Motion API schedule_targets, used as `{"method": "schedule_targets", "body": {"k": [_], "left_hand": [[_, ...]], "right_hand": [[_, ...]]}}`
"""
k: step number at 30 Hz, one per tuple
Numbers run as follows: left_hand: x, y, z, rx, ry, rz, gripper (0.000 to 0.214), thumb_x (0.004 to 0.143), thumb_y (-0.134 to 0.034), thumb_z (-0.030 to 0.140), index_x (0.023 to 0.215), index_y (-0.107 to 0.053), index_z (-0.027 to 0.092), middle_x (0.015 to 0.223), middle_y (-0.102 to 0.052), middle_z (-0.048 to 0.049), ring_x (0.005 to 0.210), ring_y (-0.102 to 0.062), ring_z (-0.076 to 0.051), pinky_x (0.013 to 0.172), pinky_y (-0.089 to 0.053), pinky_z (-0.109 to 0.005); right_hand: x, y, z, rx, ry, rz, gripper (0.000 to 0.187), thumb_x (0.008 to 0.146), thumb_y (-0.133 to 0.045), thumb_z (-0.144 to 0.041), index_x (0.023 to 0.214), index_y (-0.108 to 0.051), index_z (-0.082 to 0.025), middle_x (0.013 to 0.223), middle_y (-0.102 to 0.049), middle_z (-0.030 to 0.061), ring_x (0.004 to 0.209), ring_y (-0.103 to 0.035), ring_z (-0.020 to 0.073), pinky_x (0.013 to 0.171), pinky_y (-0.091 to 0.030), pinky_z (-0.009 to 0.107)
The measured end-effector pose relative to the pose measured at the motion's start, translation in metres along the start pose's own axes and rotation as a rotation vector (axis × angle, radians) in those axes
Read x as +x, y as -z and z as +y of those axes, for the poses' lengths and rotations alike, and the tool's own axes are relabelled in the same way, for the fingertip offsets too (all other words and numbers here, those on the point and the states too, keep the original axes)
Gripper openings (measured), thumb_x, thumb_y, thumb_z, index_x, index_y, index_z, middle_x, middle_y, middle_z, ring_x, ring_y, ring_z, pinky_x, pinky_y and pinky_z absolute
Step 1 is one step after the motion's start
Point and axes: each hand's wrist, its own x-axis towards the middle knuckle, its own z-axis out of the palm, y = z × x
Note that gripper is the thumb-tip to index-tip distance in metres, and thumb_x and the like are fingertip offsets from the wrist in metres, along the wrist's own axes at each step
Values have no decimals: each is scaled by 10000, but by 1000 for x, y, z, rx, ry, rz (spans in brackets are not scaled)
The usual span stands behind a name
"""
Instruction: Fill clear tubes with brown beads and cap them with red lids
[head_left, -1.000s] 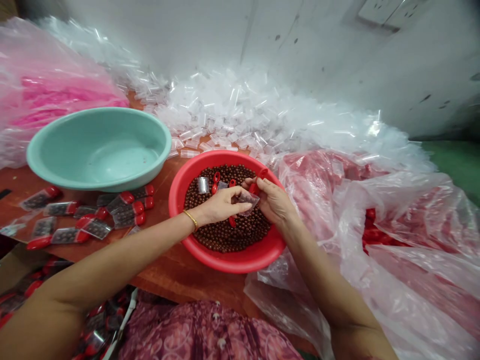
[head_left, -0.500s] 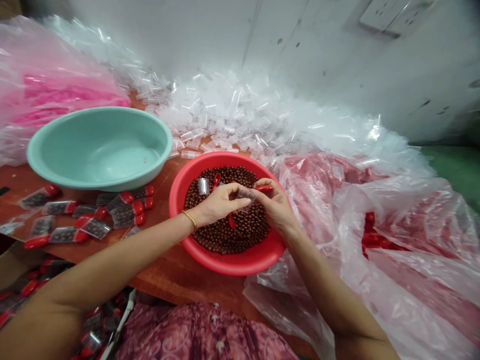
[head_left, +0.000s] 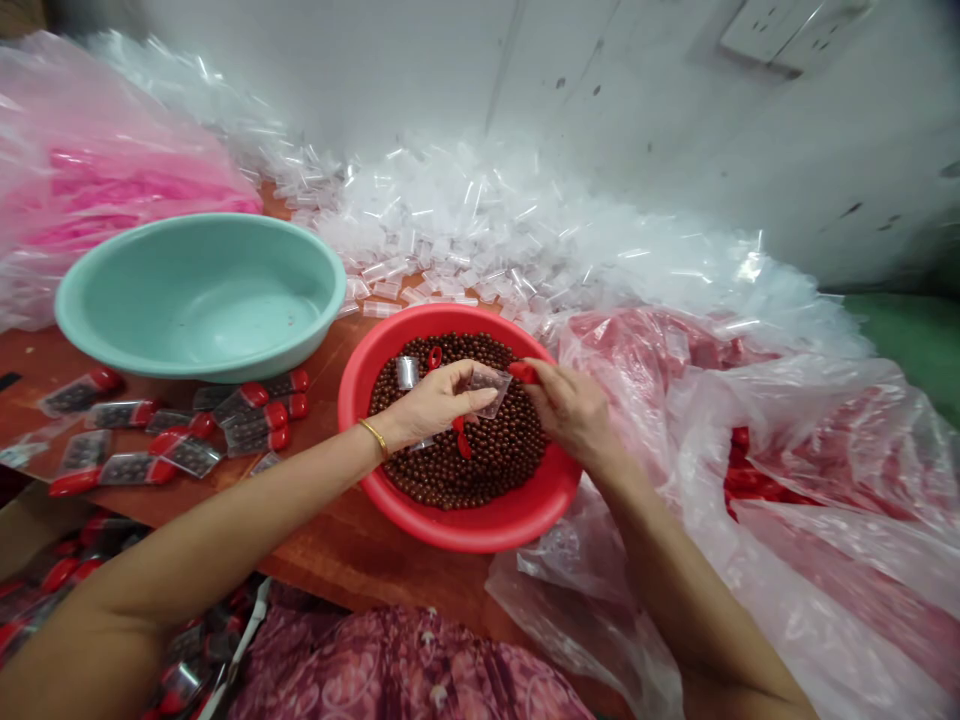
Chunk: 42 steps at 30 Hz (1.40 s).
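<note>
My left hand [head_left: 444, 400] is closed round a small clear plastic tube [head_left: 491, 390] with dark balls inside. Close to the tube's right end, my right hand [head_left: 568, 400] pinches a red cap [head_left: 523, 372], with a slight gap between the two. Both hands are above a red basin [head_left: 465, 538] of small brown balls [head_left: 480, 478]. Among the balls lie a metallic-looking small cup [head_left: 407, 372] and red plastic pieces, one of them a ring-shaped piece [head_left: 435, 357]. My left hand partly covers other items in the basin.
A pale green basin [head_left: 202, 290] stands at the left. In front of it lie several filled tubes with red caps [head_left: 187, 452]. Clear empty tubes [head_left: 480, 215] are heaped along the wall. Plastic bags with red contents [head_left: 750, 470] spread at the right; a pink-filled bag [head_left: 127, 195] sits far left.
My right hand has drawn away to the right from the tube and turned, the red cap now between its fingers. My left hand stays nearly in place with the tube.
</note>
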Motion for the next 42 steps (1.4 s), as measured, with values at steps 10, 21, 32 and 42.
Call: {"method": "schedule_targets", "body": {"k": [10,21,32,42], "left_hand": [[-5,-4,-5,571,-144,61,146,802,-557,257,903,-520,159,828,-568,-7,770,-525,-138,728,-444,-301],[-6,-9,-2,674,-68,146,126,694,-576,197,716,-454,176,643,-504,42,603,-465,-106,576,-363,-243],[-5,-17,10,917,-31,-94,124,675,-568,281,711,-567,162,609,-574,-12,559,-521,-150,522,-356,-257],[-12,-20,5,1179,-40,-200,113,637,-606,267,682,-601,163,613,-618,-54,636,-612,-214,612,-464,-296]], "right_hand": [[4,12,-44,451,-205,-161,333,903,-459,-365,1123,-677,-242,1066,-708,35,928,-671,217,866,-515,374],[-14,-14,-45,384,-190,-111,441,914,-424,-380,1312,-549,-241,1241,-637,69,1096,-619,223,993,-468,398],[12,-5,-44,593,-496,83,643,848,-287,-709,841,-714,-229,571,-552,27,541,-532,152,546,-441,293],[16,-43,-55,895,-612,-276,812,828,-101,-753,1428,-371,-277,1325,-536,41,1266,-456,195,1108,-307,385]]}}
